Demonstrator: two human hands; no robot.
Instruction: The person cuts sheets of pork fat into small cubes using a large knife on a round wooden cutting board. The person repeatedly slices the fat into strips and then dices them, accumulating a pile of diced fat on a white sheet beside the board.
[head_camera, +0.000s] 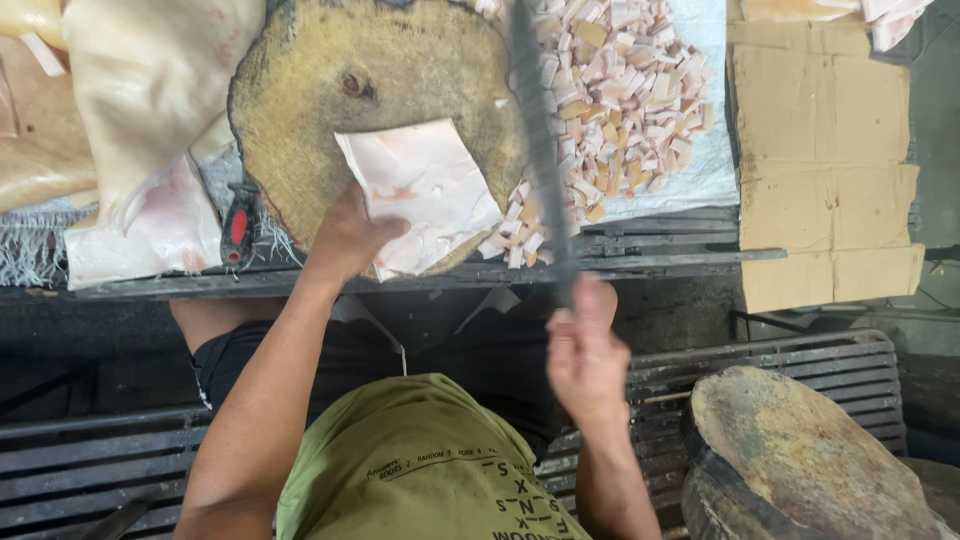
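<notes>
On the round chopping block (330, 90) lies our pale, soft slab of pork skin (425, 190). Our left hand (345, 240) presses flat on its near edge; it looks floppy and slippery. Our right hand (585, 350) is closed round the long knife (540, 140).

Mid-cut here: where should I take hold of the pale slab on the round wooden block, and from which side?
Grip the slab at its near-left corner, coming from the person's side, where the left hand already presses it flat. That corner overhangs the chopping block rim, and it lies farthest from the knife raised in the right hand.
</notes>
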